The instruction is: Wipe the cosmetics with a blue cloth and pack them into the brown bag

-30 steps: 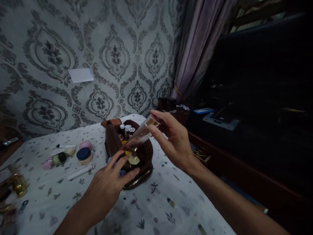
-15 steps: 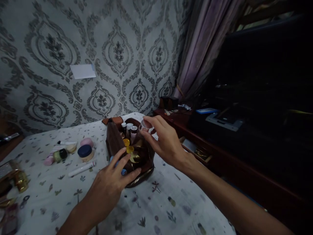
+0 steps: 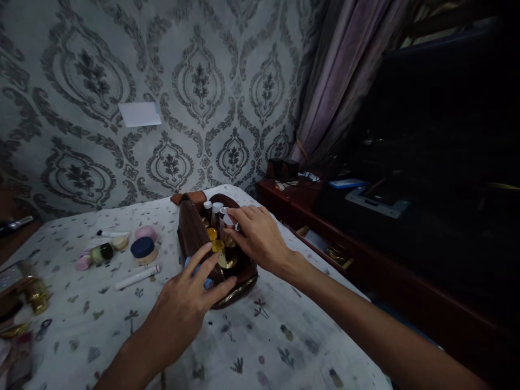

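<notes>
Pinching one clear container near its top between thumb and fingers, the right hand holds it at the bag, apparently to keep its lower part free to fit inside. The left hand, fingers spread, lies across the bag's near side, probably steadying it; a blue item is partly hidden beneath. Inside, three white caps stand grouped, presumably upright to save room; two yellow lids sit nearer. Left on the sheet: one blue-lidded jar, one pink sponge, one white tube, one green jar.
</notes>
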The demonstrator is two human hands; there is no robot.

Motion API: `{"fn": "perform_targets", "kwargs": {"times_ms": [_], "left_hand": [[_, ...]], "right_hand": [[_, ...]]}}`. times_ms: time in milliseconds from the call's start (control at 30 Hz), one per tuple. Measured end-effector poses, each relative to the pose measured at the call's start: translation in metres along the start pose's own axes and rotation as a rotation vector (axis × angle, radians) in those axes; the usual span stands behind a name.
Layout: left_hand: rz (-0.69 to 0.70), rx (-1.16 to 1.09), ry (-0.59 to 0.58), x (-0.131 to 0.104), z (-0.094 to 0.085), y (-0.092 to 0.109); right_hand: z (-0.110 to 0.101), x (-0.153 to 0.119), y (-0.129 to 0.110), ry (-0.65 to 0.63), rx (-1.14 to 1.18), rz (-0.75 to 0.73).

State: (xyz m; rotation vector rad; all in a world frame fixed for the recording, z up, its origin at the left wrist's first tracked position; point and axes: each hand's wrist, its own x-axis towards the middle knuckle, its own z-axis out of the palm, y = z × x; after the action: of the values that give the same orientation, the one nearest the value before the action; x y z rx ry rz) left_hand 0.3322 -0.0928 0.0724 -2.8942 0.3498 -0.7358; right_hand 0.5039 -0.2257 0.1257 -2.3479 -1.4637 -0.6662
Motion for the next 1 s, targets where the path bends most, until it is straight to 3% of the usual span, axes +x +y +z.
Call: {"fn": "perform_targets", "kwargs": {"times_ms": [433,700,1000], "left_hand": [[0.023,0.002,0.031,0.000,0.007,-0.001],[0.036,-0.003,0.063,0.004,0.006,-0.001],[-0.021,-0.035,0.008,-0.001,0.002,0.002]], "right_hand": [[0.018,0.006,0.006,-0.022,-0.091,0.086],[0.019,0.005,0.007,-0.028,-0.124,0.092],[0.017,0.003,0.008,-0.068,-0.107,0.146]]}}
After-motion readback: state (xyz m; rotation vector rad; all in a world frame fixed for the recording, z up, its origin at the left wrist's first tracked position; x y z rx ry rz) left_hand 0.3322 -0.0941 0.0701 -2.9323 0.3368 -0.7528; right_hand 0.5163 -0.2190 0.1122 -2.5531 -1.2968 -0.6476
